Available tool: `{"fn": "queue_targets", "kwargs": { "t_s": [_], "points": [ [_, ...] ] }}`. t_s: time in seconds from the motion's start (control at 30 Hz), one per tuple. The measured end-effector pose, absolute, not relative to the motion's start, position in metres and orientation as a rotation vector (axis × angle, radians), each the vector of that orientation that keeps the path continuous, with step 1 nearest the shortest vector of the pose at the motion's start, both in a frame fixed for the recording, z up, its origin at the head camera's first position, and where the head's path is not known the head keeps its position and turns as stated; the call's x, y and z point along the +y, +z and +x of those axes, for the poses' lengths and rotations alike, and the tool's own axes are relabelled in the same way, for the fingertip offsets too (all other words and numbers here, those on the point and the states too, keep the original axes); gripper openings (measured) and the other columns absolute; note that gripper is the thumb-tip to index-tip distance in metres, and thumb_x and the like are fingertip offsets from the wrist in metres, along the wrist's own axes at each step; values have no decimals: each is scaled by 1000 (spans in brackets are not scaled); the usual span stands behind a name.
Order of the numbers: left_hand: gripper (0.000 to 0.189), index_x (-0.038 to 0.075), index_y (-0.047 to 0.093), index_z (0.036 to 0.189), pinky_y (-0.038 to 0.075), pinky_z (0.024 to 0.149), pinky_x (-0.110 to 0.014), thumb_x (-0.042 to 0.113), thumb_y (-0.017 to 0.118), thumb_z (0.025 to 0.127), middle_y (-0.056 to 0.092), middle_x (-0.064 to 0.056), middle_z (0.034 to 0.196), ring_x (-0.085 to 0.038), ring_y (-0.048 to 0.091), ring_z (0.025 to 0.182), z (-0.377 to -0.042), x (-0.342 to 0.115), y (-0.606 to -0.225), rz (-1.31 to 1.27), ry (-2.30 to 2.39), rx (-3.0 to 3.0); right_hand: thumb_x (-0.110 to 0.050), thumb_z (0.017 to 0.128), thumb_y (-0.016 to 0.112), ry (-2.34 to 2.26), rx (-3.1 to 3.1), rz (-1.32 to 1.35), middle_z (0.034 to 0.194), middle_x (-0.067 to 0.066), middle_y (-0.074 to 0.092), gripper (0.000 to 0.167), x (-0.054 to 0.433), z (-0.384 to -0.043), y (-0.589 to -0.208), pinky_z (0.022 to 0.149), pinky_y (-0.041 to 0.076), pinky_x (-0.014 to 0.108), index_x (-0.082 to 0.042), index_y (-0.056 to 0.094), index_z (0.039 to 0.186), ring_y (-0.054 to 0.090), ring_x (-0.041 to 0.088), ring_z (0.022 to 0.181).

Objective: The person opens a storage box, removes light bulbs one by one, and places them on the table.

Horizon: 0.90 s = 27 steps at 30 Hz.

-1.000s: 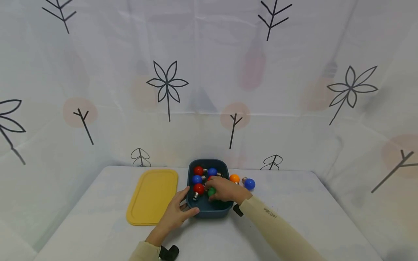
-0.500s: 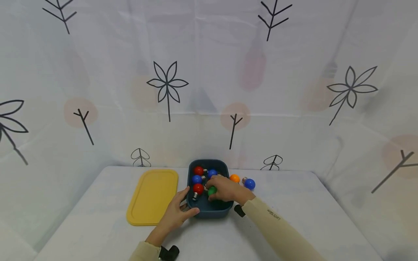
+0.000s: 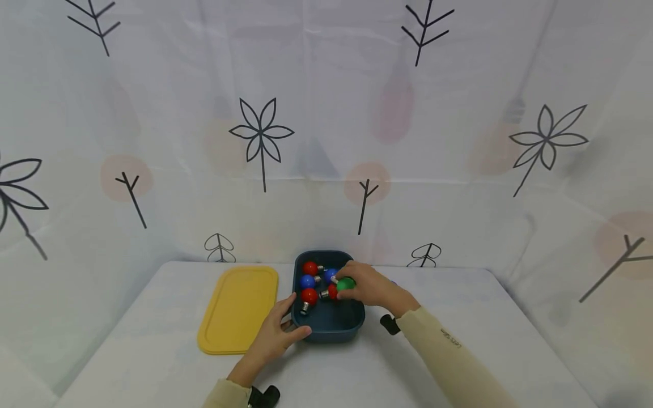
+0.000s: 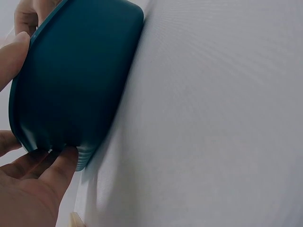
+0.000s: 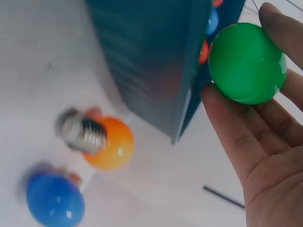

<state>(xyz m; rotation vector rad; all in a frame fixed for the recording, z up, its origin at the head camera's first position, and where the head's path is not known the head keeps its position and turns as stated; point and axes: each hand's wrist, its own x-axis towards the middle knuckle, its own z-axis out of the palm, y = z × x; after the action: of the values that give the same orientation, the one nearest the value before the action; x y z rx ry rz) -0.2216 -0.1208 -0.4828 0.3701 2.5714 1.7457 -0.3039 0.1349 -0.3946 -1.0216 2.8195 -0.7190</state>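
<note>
My right hand pinches a green light bulb between thumb and fingertips, over the right side of a dark blue plastic box. In the right wrist view the round green bulb is beside the box's rim, and its base is hidden. My left hand grips the box's near left corner, thumb at the front rim and fingers along the left side. Inside the box lie several bulbs, among them a red bulb at the left, a blue bulb and a red bulb under the green one.
A yellow lid lies flat left of the box. To the box's right, an orange bulb and a blue bulb lie on the white table, mostly hidden behind my right hand in the head view. Printed cloth hangs behind.
My right hand has lifted the green bulb from among the others and moved it up and right, uncovering the red bulb beneath. The left hand stays at the box corner.
</note>
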Motion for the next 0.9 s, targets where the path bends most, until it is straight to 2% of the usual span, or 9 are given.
{"fn": "queue_targets", "kwargs": {
  "t_s": [0.3,0.6,0.77,0.9],
  "points": [
    [85,10,31,150,41,102,-48,32,77,81,34,-17,148,-35,37,132,-221,-121,-483,372,1763,2559,-24,83,76,-845,2922,-974,109,-1,59,38,171,-309,-383,77,53,27,-9,66,117,54,14,91],
    [85,12,31,150,40,103,-47,32,77,81,32,-16,149,-35,36,134,-222,-120,-483,369,1755,2556,-27,84,74,-877,3016,-772,110,3,59,37,212,-314,-383,76,53,32,-10,66,116,54,18,90],
    [86,8,30,150,41,102,-48,30,77,81,32,-18,149,-36,36,133,-220,-121,-482,396,1776,2546,-29,85,74,-888,3059,-698,112,7,59,40,230,-315,-389,82,54,39,-7,65,118,55,21,94],
    [86,5,29,150,40,103,-48,26,77,82,32,-19,148,-36,36,133,-220,-120,-482,410,1801,2525,-29,86,72,-889,3071,-628,112,8,59,40,242,-317,-398,83,54,41,-7,64,118,55,22,95]
  ]
}}
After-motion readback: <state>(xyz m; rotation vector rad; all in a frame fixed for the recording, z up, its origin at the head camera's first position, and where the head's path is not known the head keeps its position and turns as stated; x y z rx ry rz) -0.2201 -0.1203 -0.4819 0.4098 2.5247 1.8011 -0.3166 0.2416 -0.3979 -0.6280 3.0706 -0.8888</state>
